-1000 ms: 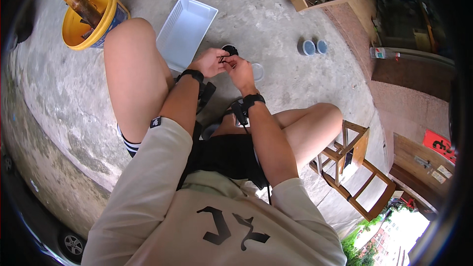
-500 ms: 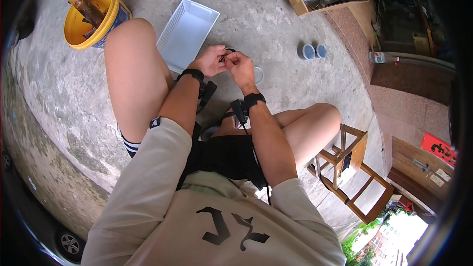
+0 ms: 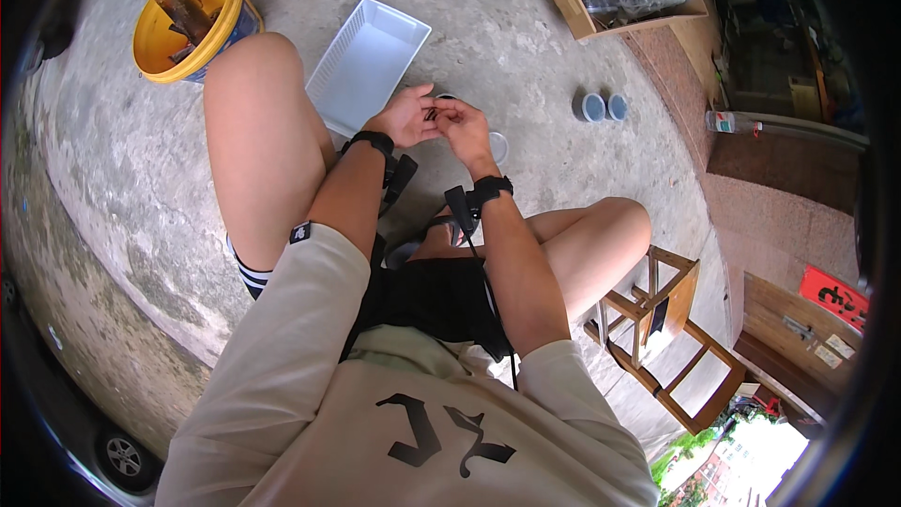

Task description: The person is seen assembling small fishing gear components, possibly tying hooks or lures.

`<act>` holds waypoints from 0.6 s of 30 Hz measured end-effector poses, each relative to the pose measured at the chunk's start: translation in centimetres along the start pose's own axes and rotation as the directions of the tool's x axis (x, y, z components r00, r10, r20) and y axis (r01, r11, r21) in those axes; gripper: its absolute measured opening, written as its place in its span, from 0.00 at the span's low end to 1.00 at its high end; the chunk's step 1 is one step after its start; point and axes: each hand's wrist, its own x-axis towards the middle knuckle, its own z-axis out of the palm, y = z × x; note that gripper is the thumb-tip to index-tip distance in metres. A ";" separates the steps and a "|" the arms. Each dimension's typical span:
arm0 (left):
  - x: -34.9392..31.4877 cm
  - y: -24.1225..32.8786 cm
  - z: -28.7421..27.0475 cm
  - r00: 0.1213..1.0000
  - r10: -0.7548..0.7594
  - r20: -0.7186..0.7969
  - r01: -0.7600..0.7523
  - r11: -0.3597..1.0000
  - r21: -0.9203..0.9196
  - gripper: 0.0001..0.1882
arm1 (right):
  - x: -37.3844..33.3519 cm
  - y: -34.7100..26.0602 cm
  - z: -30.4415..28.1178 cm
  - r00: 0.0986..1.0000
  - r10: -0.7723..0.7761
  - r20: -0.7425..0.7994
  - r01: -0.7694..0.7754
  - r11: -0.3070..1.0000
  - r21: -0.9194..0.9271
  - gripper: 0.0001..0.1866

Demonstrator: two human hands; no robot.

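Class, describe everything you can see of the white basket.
The basket is shallow, rectangular and pale bluish-white, apparently plastic, with slots along its left wall. It sits upright, open side up, on the concrete floor, slanted, just beyond the left hand. Nothing shows inside. Its near end is partly hidden, so whether the left hand or left leg touches it is unclear.

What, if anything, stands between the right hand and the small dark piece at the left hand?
Nothing visible: the right hand is at the small dark piece, by the left hand. The white basket and round clear disc lie to either side, not between.
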 end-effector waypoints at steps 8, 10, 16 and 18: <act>-0.6 0.0 0.2 1.000 -0.004 -0.007 0.005 0.999 0.032 0.28 | -0.2 -0.4 -0.1 0.992 0.104 0.070 -0.104 0.995 -0.011 0.17; -0.7 0.1 0.2 1.000 -0.018 -0.003 0.018 0.999 0.032 0.28 | -0.3 -0.5 -0.2 0.992 0.089 0.095 -0.091 0.996 0.020 0.16; -0.6 -0.1 0.1 0.999 -0.046 0.019 0.045 0.998 0.046 0.26 | -0.7 -1.1 0.3 0.997 0.061 0.049 -0.057 0.995 -0.082 0.13; -0.6 -0.4 0.0 0.999 -0.036 0.021 0.035 0.998 0.049 0.26 | -1.0 -1.4 0.5 0.998 0.051 0.024 -0.047 0.992 -0.118 0.12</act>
